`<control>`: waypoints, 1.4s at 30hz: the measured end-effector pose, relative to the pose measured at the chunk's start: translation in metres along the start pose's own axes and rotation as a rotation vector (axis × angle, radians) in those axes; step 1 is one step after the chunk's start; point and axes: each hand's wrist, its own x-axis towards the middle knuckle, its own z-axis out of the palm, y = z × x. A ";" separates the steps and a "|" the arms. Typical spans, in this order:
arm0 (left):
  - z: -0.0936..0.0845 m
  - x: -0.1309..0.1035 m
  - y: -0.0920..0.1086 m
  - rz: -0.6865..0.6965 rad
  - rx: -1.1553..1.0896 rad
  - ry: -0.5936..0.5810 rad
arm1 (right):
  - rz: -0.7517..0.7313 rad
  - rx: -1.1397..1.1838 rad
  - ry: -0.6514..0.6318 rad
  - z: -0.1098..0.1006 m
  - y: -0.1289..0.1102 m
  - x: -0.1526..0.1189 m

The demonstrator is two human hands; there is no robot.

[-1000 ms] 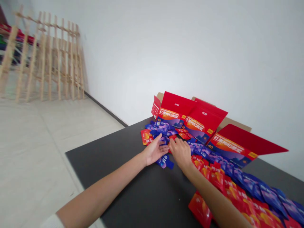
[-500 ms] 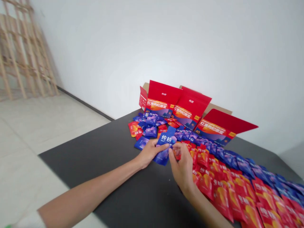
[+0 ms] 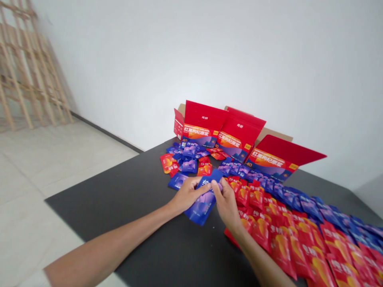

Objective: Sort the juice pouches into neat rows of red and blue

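Observation:
A blue pouch [image 3: 202, 206] with purple print is held above the dark table, tilted, between both hands. My left hand [image 3: 190, 194] grips its left edge with the thumb across the front. On the upper right side, my right hand [image 3: 225, 201] pinches the same pouch, thumb on its face; the fingers behind it are hidden. Just beyond the hands lies a loose pile of blue pouches [image 3: 188, 165] and red pouches [image 3: 168, 163]. Close to my right forearm are overlapping rows of red pouches [image 3: 279, 249], with a row of blue pouches [image 3: 309, 207] behind them.
Three open red cartons [image 3: 206, 117] stand along the back of the black table [image 3: 119, 191], their flaps raised near the white wall. A wooden rack [image 3: 32, 67] leans at the far left over a pale tiled floor [image 3: 24, 171].
My right hand has gone from light finger contact to a firm pinch on the blue pouch. The pouch has come slightly lower and closer, tilting more.

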 end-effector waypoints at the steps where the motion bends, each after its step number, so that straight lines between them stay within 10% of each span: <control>1: 0.001 -0.001 0.001 0.003 0.010 -0.022 | 0.002 0.019 -0.001 0.000 -0.002 0.001; 9: 0.006 -0.007 0.009 0.023 0.060 -0.074 | 0.249 0.186 0.013 -0.008 -0.001 0.005; 15: 0.005 -0.006 0.006 0.023 0.086 0.013 | 0.108 0.183 -0.142 -0.013 -0.014 0.002; 37: 0.001 -0.007 0.005 0.078 0.297 0.409 | 0.033 -0.065 0.042 0.028 -0.010 -0.032; 42: 0.008 -0.005 0.000 0.056 0.263 0.310 | -0.019 -0.149 0.231 0.022 -0.010 -0.024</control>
